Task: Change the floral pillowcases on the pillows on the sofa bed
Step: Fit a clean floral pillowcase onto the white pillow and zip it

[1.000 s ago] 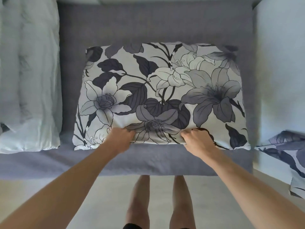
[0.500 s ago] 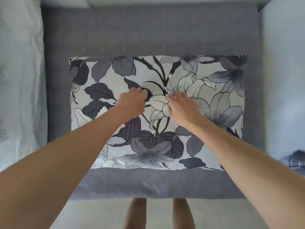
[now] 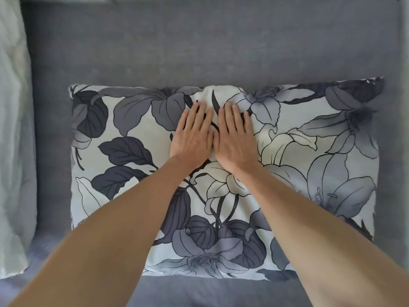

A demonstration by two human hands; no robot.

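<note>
Pillow (image 3: 287, 165) in its floral pillowcase lies flat on the grey sofa bed (image 3: 199, 45), long side running left to right, near edge close to the front edge of the seat. Your left hand (image 3: 192, 134) and right hand (image 3: 235, 136) are both palm-down on the upper middle of the pillow, side by side and touching along the thumbs. Fingers (image 3: 200, 111) are straight and slightly spread, pointing toward the far edge of the pillow, tips just short of it. Neither hand grips anything: both lie flat, pressing on the fabric. There is a small raised fold in the pillowcase right beyond your fingertips at the far edge. Both forearms cross the lower half of the pillow and hide part of the print. A pale, plain bundle of bedding (image 3: 13, 129) sits along the left side of the sofa bed, apart from the pillow with a strip of grey cover between them.
</note>
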